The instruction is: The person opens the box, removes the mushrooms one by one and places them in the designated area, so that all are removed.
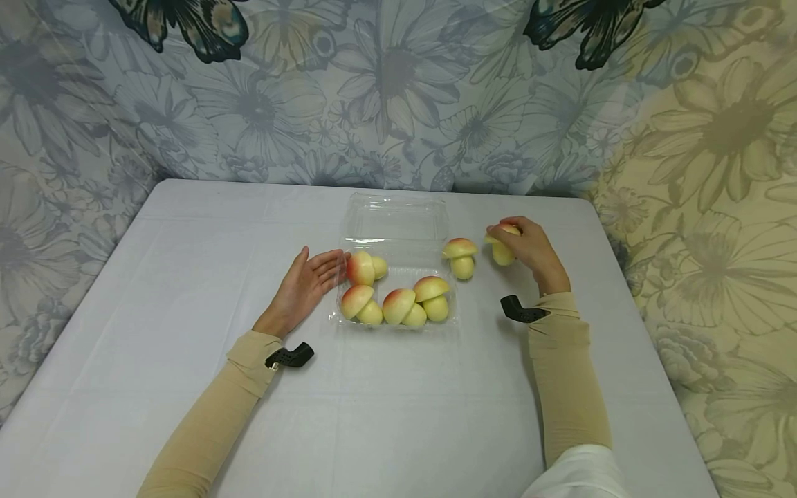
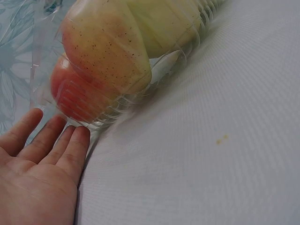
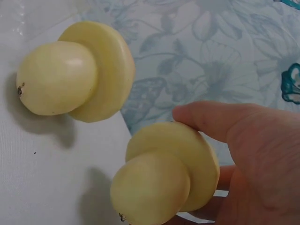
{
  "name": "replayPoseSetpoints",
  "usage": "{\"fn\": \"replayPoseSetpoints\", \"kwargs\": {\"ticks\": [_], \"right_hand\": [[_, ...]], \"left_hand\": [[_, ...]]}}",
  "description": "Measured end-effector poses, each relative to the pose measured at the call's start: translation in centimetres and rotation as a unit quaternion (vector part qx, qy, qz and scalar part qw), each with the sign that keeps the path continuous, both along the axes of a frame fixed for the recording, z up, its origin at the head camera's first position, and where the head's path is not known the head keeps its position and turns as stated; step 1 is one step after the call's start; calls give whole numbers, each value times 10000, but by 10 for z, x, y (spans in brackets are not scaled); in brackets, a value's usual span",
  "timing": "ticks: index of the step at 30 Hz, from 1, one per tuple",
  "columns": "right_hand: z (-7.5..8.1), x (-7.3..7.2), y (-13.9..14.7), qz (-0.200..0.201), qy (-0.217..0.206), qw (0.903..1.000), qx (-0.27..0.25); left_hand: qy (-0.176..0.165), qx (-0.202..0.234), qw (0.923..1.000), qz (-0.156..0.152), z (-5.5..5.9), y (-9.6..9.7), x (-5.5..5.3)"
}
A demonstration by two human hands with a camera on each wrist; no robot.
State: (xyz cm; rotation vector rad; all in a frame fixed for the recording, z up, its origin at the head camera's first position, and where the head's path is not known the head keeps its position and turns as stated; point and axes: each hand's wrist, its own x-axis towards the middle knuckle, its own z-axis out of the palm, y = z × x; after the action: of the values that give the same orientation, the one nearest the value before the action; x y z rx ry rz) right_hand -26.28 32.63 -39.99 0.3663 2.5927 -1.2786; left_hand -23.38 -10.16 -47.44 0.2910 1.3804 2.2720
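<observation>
My right hand [image 1: 532,250] grips a mushroom-shaped piece [image 3: 150,187] by its red-and-yellow cap, its pale stem pointing down. In the right wrist view the thumb lies along the cap's edge, and some fingers are partly hidden behind it. Another mushroom [image 1: 462,259] stands upright on the table, between that hand and the clear plastic clamshell box [image 1: 398,225]. Several similar mushrooms [image 1: 398,306] lie tilted inside the box. My left hand [image 1: 300,290] has its palm turned up and its fingers extended, the fingertips at the box's left wall [image 2: 101,124].
A white cloth covers the table [image 1: 398,415]. The box's lid is folded back toward the far edge. Behind the table hangs a floral curtain [image 1: 398,104] with butterfly figures. A black wrist camera [image 1: 291,355] sticks out from the left cuff, another [image 1: 519,310] from the right.
</observation>
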Motion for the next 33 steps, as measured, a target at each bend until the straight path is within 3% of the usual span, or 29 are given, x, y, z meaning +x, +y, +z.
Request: {"fn": "replayPoseSetpoints", "kwargs": {"ticks": [33], "right_hand": [[-2, 1, 3, 89, -640, 9979, 49]], "left_hand": [[4, -51, 10000, -6, 1, 0, 0]]}}
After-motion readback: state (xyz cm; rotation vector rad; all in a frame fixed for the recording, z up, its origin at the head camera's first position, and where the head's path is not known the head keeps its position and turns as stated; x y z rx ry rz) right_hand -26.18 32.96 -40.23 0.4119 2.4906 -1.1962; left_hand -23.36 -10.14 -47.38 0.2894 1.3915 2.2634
